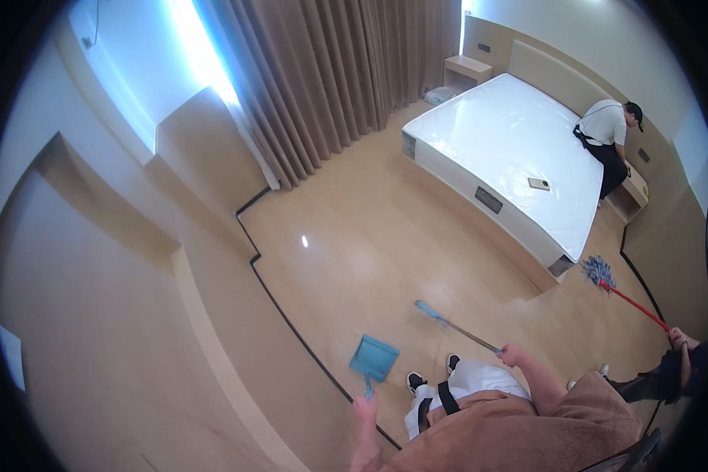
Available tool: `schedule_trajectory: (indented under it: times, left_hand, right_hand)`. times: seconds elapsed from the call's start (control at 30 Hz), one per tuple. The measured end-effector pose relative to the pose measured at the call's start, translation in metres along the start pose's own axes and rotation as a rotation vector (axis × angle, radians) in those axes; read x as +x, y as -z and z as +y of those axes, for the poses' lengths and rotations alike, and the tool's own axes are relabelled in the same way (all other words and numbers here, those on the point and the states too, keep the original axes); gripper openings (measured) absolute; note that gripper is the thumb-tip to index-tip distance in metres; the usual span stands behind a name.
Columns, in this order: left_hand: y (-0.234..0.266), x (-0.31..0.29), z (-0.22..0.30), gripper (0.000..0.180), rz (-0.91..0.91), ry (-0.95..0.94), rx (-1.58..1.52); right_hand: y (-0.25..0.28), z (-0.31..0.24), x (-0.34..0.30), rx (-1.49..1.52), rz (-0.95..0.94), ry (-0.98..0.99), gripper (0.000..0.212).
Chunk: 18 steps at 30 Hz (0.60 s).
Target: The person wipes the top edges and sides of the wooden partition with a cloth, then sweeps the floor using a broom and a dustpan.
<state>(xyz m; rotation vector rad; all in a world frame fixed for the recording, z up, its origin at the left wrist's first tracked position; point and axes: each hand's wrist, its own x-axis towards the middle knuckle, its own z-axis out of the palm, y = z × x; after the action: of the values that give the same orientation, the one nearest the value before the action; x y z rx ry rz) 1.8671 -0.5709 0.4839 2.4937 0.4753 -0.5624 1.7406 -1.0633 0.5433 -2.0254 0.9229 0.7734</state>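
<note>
My left hand (364, 406) is closed around the short handle of a blue dustpan (375, 358), whose pan hangs over or rests on the floor just ahead of it; which of the two I cannot tell. In my right hand (511, 355) is the end of a broom's stick. The broom (468, 336) slants away to the left, its light-blue head (431, 311) low over the wooden floor, beyond my feet and to the right of the dustpan.
At the right, another person's hand (682, 340) grips a red-handled mop (600, 273). Someone seated (606, 126) is on the far side of the plastic-wrapped mattress (480, 118), where a phone (539, 184) lies. Brown curtains (322, 71) hang at the back; a dark-edged wall (291, 326) runs along the left.
</note>
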Motion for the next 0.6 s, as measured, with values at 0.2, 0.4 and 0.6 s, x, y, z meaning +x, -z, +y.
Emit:
schedule_trajectory:
  times: [0.2,0.4,0.6]
  left_hand:
    - [-0.062,-0.017,-0.016,0.056,0.108,0.046,-0.132]
    - [-0.087,0.007,0.012,0.049,0.910,0.476,-0.259]
    - [-0.059,-0.007,0.080,0.047,0.863,0.662,-0.435]
  right_hand:
    - [0.006,0.041,0.028,0.171,0.141,-0.288,0.029]
    - [-0.002,0.079,0.088,-0.361,-0.092,-0.089,0.022]
    - [0.008,0.054,0.161,0.451,-0.114,-0.581,0.023]
